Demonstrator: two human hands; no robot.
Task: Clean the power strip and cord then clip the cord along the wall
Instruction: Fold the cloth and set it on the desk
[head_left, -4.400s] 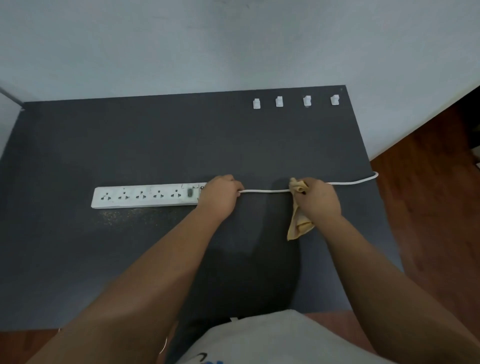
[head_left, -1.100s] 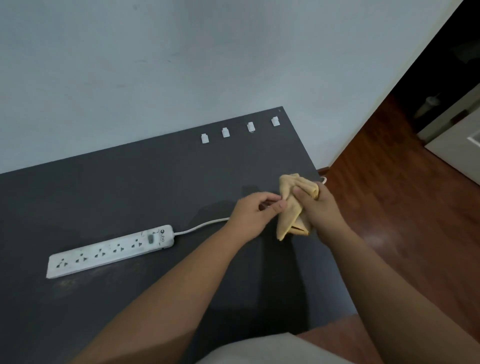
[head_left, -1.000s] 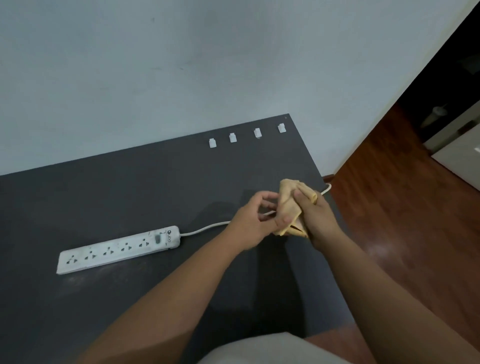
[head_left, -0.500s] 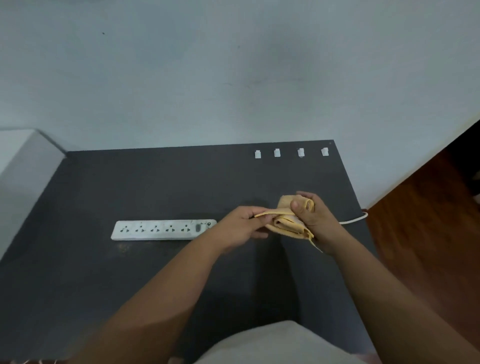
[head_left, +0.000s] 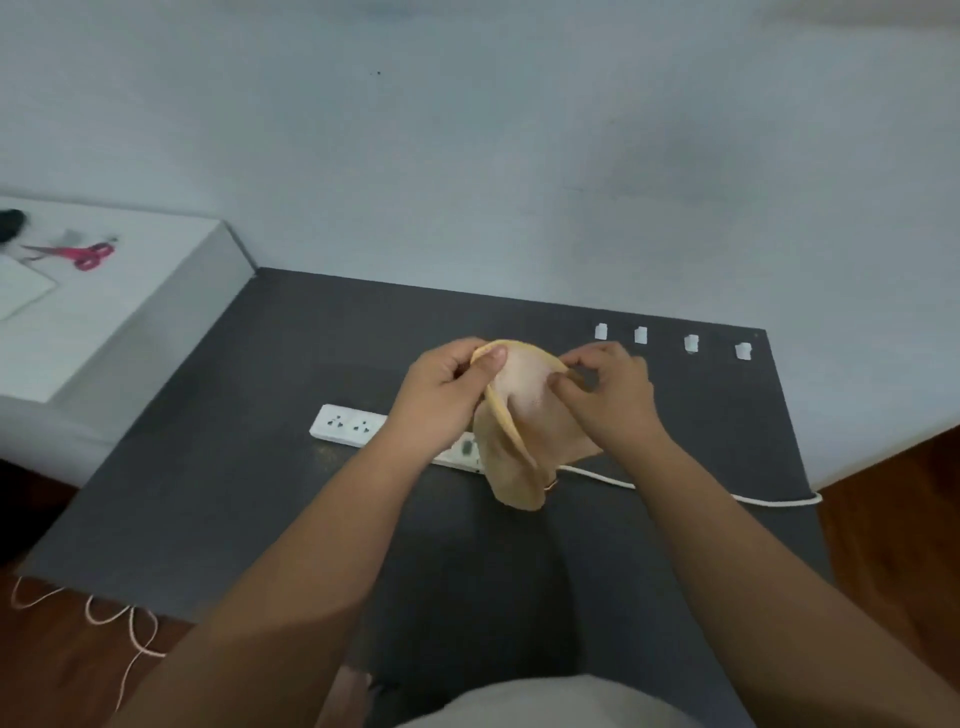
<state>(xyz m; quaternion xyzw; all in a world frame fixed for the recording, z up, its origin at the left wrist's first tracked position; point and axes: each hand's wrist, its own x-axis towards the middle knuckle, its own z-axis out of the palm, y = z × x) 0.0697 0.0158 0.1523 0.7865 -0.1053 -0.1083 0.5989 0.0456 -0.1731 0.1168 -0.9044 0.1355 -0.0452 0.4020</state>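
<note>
Table edges: the dark table (head_left: 218, 499) met the wall (head_left: 519, 156) at the back, and its right edge ended just past the cord, above the wooden floor (head_left: 893, 545).
Open room: we saw bare table surface on the left of the power strip and in front of it.
Clips: four white clips (head_left: 640, 335) stood in a row near the back right corner.
Power strip: white, it lay flat on the table (head_left: 345, 425), partly hidden by our left arm.
Cord: white, it ran to the right (head_left: 753, 500) over the table edge.
Cloth: yellow, it was lifted above the strip (head_left: 524, 415) and hung down.
Left hand: closed, it pinched the cloth's upper edge (head_left: 447, 387).
Right hand: its fingers were curled and pinched the cloth (head_left: 608, 392).
Left side: a white box (head_left: 156, 322) carried pink scissors (head_left: 78, 253).
</note>
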